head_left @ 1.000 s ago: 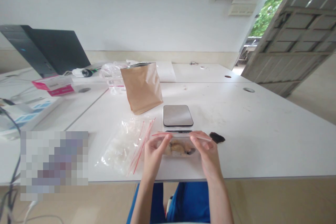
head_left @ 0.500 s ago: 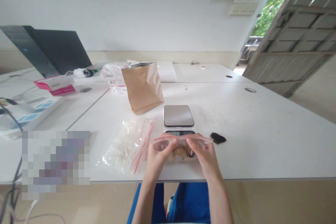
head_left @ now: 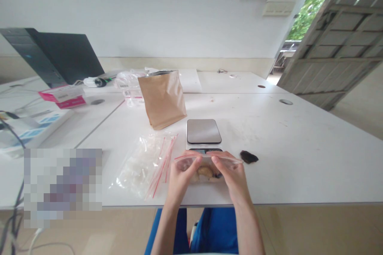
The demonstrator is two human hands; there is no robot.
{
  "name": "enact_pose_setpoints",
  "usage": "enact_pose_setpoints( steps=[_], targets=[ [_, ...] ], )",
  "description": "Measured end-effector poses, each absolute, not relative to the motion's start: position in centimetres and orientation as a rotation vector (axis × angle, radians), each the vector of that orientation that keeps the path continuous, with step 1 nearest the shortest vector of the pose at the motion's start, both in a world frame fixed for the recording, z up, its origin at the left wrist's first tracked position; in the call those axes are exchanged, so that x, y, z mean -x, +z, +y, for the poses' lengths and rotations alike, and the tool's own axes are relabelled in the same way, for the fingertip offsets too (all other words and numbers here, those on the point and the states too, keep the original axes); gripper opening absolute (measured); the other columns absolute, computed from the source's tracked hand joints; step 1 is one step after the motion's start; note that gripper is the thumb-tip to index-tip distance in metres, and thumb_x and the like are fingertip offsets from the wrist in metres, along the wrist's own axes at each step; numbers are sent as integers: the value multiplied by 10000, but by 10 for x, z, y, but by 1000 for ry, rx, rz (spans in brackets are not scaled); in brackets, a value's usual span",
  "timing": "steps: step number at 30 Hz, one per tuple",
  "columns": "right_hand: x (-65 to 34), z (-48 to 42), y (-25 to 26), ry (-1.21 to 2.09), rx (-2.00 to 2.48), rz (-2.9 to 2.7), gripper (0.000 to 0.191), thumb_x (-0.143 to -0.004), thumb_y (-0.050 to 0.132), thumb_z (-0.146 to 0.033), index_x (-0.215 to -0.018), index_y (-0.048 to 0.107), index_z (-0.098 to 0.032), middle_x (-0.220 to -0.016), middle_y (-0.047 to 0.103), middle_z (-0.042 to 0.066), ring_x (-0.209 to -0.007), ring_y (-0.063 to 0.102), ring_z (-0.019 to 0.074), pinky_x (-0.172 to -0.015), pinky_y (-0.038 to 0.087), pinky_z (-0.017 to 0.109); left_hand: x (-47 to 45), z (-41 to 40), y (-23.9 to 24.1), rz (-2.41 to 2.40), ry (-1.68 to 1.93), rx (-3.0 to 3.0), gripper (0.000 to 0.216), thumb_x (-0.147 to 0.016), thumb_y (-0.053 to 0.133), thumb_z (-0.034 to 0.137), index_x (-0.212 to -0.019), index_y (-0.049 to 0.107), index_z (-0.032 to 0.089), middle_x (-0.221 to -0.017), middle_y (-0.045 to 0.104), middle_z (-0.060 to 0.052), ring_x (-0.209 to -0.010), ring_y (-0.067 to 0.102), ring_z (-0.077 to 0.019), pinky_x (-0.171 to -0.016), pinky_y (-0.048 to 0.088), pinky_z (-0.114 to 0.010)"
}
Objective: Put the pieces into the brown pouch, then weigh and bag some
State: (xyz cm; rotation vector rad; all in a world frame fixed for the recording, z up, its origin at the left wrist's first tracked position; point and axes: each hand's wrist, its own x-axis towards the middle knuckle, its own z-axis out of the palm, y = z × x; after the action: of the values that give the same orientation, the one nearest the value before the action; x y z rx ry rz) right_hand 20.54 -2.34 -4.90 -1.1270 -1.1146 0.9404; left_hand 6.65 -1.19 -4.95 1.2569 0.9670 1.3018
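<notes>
Both hands pinch the red-striped top of a clear zip-lock bag point(head_left: 206, 172) at the table's front edge. My left hand point(head_left: 183, 171) grips the strip left of its middle, and my right hand point(head_left: 228, 169) grips it to the right. Brown and dark pieces show through the plastic; their kind I cannot make out. Just beyond the bag stands a kitchen scale point(head_left: 204, 131) with a bare metal plate, its display partly covered by my fingers. A dark, flat piece point(head_left: 249, 157) lies right of my right hand. Left of my left hand is a pile of clear zip-lock bags point(head_left: 143, 167).
A brown paper pouch point(head_left: 163, 101) stands upright behind the scale. Farther left are a pink and white box point(head_left: 64, 96), a black computer tower point(head_left: 68, 55) and cables. A blurred-out patch point(head_left: 62, 185) covers the table's left front. A metal door point(head_left: 341, 40) is at the right.
Both hands keep their pinch on the bag's top strip, with only a very slight shift. The pieces inside look slightly resettled. Everything else stays in place.
</notes>
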Motion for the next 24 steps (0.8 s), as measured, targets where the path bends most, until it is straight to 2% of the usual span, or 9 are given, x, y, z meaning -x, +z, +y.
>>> enact_pose_setpoints(
  steps=[6,10,19,24],
  targets=[
    [-205,-24,-47,1027,1059,-1155,158,-737,668,-341,-802,722,-207,-924,715,66,-905,645,227,-828,500,377,-71,-15,-48,935,1283,-1264,223,-732,670,349,-797,674,135,-818,698,-67,-799,637,-185,-747,488,-269],
    [-201,-23,-49,1046,1044,-1169,152,-727,684,-322,-831,722,-217,-894,717,49,-854,655,203,-790,511,337,-71,-14,-49,936,1318,-1296,202,-744,662,339,-768,663,138,-789,679,-54,-792,627,-171,-754,482,-254],
    [-190,-27,-46,831,1062,-1095,97,-734,675,-277,-693,692,-191,-750,687,28,-764,633,178,-726,492,295,-73,-17,-47,968,1340,-1270,199,-758,645,341,-770,661,143,-776,648,-36,-785,609,-164,-733,462,-244],
    [-183,-23,-53,763,1035,-1015,97,-746,664,-283,-718,670,-190,-735,667,22,-727,629,168,-675,496,280,-77,-14,-49,1041,1378,-1286,203,-754,648,350,-787,681,152,-810,651,-49,-843,607,-186,-763,454,-256]
  ],
)
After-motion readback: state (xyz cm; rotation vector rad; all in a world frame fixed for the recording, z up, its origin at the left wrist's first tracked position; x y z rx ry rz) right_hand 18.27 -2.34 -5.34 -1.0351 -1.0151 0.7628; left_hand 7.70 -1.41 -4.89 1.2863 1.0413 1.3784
